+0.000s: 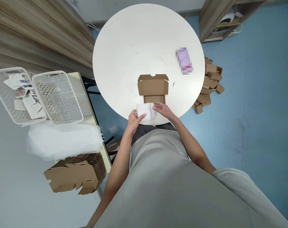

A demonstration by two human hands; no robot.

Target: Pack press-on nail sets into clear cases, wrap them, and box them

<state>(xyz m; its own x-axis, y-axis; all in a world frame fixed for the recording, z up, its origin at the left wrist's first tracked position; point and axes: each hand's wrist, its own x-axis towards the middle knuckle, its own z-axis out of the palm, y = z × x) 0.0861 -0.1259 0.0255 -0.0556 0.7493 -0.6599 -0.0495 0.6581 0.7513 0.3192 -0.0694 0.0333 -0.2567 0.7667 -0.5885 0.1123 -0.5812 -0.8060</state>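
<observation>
- A white sheet (145,111) is held at the near edge of the round desk (134,41), low in the centre of the frame, just in front of an open cardboard box (153,87).
- The left hand (134,119) is seen with its grip closed on the sheet's left corner; the right hand (161,109) is pinched on its right edge.
- Flat box blanks (75,172) and two baskets (55,95) are kept at the left; a pile of boxes (210,85) lies on the floor at the right.
- The sheet, thin and held right at the rim, is judged liable to slip off the desk if either grip is loosened.
</observation>
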